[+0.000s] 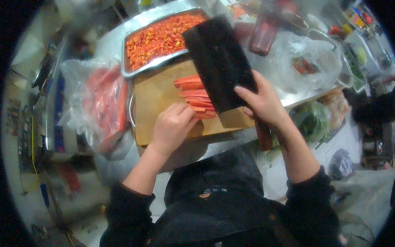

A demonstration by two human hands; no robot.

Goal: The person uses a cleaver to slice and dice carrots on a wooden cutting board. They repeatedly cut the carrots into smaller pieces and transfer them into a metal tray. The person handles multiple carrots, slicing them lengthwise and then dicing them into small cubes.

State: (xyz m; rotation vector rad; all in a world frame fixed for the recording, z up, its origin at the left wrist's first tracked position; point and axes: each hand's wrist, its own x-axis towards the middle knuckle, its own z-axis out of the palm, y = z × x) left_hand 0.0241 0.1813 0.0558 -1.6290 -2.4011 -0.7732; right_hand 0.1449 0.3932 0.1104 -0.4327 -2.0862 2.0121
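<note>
My right hand (266,101) grips a Chinese cleaver (219,62) with a broad dark blade and a wooden handle. The blade is held up above the cutting board (154,92), hiding the right ends of some carrot strips (195,95). Those orange strips lie side by side across the wooden board. At their near left end is my left hand (174,124), its fingers bunched together and bent; whether a strip is pinched in them is hidden. Behind the board stands a metal tray (155,64) full of diced carrot (161,39).
Left of the board lies a clear plastic bag (103,104) of whole carrots. Another plastic bag (307,58) with orange-red pieces sits on the metal table to the right. Below the table's right edge is bagged green produce (313,117). A red-tinted container (262,36) stands at the back.
</note>
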